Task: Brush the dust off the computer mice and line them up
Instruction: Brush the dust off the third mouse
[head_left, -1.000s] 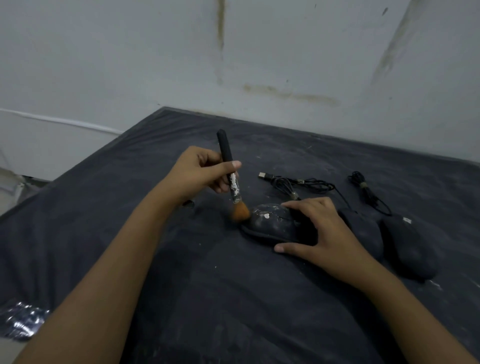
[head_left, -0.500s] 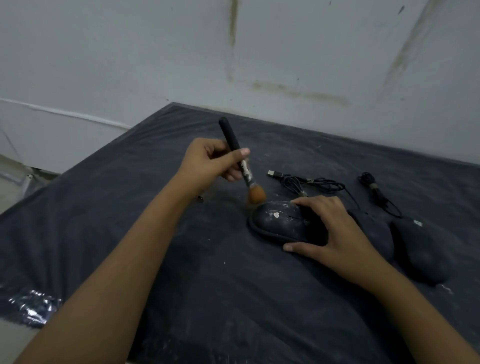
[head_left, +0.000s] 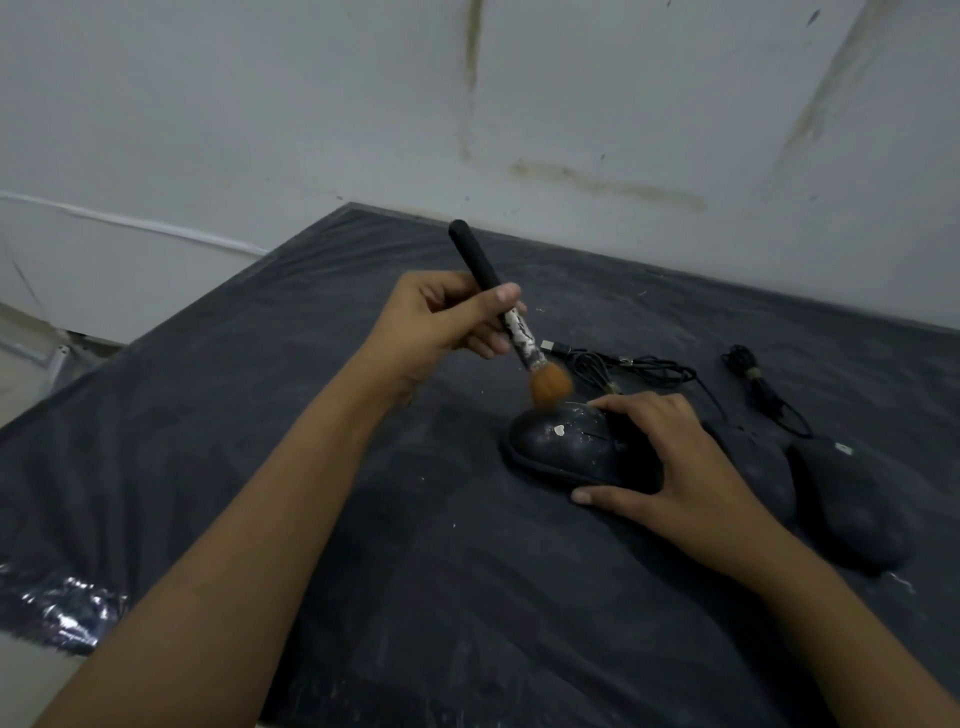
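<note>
Black, smooth and probably slippery, the dusty mouse (head_left: 563, 441) sits pinned by its sides under the right hand (head_left: 670, 457), while the left hand (head_left: 447, 325) pinches the brush (head_left: 511, 325) just above it.

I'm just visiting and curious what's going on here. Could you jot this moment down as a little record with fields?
Activity: dusting a computer mouse
Left hand: holds brush, bristles at the mouse's far edge
Right hand: steadies dusty black mouse
Other mice: black mouse at right; another between, mostly hidden by the hand
Cables: two bundles behind the mice
Surface: dark dusty table
Backdrop: stained white wall
</note>
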